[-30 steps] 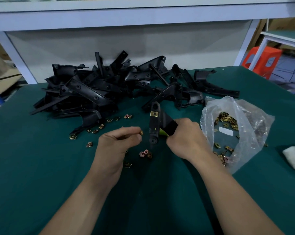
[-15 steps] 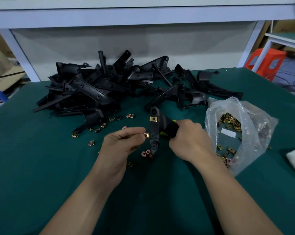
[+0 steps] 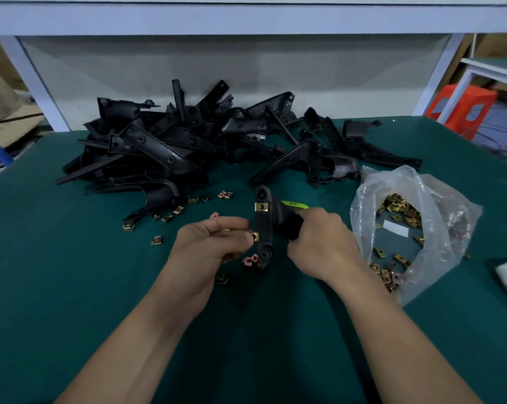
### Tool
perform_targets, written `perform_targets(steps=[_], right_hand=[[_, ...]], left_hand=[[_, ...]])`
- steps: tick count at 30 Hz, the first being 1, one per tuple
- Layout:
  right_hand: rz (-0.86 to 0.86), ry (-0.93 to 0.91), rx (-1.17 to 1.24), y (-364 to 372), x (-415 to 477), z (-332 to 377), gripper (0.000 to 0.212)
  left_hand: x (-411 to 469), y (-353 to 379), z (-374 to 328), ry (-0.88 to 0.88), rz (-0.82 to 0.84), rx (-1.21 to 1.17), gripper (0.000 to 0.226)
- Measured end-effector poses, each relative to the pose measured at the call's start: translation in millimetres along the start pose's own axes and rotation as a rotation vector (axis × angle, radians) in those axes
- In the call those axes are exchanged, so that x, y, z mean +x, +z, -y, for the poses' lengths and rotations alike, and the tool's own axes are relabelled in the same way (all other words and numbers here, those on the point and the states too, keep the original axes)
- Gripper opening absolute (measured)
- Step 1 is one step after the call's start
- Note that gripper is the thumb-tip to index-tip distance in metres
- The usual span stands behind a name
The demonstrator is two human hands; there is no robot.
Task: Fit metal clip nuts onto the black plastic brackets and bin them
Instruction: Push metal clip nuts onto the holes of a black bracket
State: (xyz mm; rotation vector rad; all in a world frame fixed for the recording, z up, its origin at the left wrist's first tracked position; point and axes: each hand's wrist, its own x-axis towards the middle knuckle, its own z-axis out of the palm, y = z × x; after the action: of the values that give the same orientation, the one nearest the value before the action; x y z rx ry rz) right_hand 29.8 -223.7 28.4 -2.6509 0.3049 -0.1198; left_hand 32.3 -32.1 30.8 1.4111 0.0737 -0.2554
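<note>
One clip nut — newly against the bracket

I work at an assembly station in a factory workshop: the table is surfaced in green matting, and white-painted uprights carry an overhead shelf. Bulk stock indicates batch production: a heap of identical black plastic brackets, a clear bag of metal clip nuts, and loose nuts on the table. Cardboard cartons and an orange stool stand at the sides.
</note>
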Motion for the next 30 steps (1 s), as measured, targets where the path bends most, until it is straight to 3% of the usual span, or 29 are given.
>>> perform_targets(steps=[10,15,23,27,30], right_hand=[[-0.089,0.020,-0.014,7,-6,7,0.028],[-0.156,0.002,-0.043,11,-9,9,0.043],[-0.201,-0.049,-0.063,19,-13,12,0.035],[-0.225,-0.021,-0.035,19,-10,7,0.022],[-0.241,0.001,-0.022,17,-8,6,0.027]], left_hand=[[-7,7,2,0.086,-0.112,0.047,0.018],[-9,8,3,0.085,-0.130,0.049,0.019],[-11,13,4,0.042,-0.110,-0.029,0.020],[-11,17,6,0.088,-0.107,-0.026,0.019],[-14,24,12,0.179,-0.097,0.152,0.012]])
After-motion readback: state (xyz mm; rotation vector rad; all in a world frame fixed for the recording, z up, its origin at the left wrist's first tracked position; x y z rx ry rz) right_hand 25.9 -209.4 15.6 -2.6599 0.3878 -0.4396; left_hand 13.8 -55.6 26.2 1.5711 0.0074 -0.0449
